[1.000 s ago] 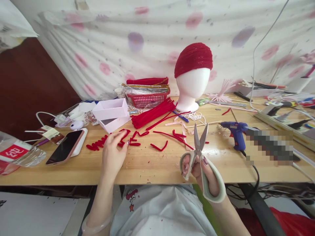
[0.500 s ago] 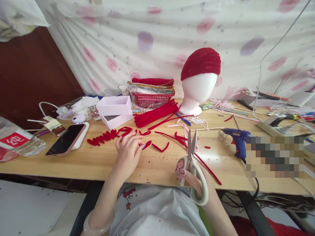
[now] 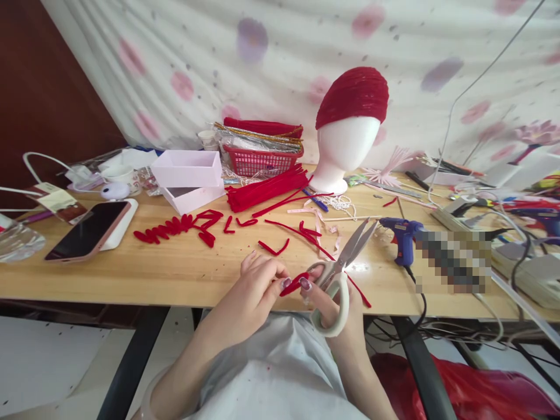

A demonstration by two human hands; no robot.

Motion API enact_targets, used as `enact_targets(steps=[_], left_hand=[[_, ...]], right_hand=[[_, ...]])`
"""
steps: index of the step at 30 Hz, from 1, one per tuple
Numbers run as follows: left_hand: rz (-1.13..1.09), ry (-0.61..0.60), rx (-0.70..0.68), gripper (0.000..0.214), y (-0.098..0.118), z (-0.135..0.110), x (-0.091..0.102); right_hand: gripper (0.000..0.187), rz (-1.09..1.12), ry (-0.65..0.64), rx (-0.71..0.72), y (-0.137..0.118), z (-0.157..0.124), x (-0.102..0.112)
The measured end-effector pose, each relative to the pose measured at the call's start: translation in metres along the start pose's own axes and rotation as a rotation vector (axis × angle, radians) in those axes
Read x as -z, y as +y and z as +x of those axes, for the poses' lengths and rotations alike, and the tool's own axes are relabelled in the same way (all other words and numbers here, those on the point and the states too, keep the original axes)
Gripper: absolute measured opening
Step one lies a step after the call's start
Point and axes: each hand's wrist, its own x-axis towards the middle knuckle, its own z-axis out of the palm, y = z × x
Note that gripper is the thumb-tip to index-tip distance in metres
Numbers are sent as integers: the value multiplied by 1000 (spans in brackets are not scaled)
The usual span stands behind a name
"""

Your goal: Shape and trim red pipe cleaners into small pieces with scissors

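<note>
Between the fingertips of both hands is a folded red pipe cleaner (image 3: 294,284), held low over the table's front edge. My left hand (image 3: 251,294) pinches its left end. At its other end is the thumb of my right hand (image 3: 321,302), which also keeps the scissors (image 3: 343,263) looped over the fingers. Their blades are slightly apart and point up and right, away from the pipe cleaner. Beyond my hands lie a bent red piece (image 3: 274,248), a long red strand (image 3: 292,231) and a row of red loops (image 3: 168,227).
A bundle of red pipe cleaners (image 3: 266,189) lies before a red basket (image 3: 262,160). A white foam head (image 3: 345,149) wears a red cap (image 3: 356,96). To the right is a blue glue gun (image 3: 403,238) with its cord; left are white boxes (image 3: 188,169) and a phone (image 3: 90,230).
My left hand has come right and nearer with the red loop, meeting my right hand. The scissors have tilted to the right. The camera view has shifted, and one more folded piece shows near the row.
</note>
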Motion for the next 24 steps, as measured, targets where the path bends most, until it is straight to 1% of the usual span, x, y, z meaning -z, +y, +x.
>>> enact_targets(steps=[2, 4, 7, 11, 14, 19, 24], left_hand=[[-49, -19, 6, 5, -4, 0, 0], [-57, -15, -19, 2, -8, -1, 1], [-20, 4, -97, 11, -11, -1, 3], [3, 6, -188, 17, -10, 0, 8], [13, 20, -243, 17, -8, -1, 12], [102, 61, -309, 14, -7, -3, 17], [168, 110, -349, 14, -7, -4, 17]], right_hand=[[25, -3, 14, 15, 0, 2, 0], [26, 1, 22, 21, 0, 4, 2], [28, 7, -3, -14, 0, 6, 5], [28, 65, -50, -74, 1, 7, 7], [30, 137, -71, -115, 1, 7, 7], [31, 256, -89, -156, 0, 7, 4], [33, 289, -123, -240, -1, 7, 6]])
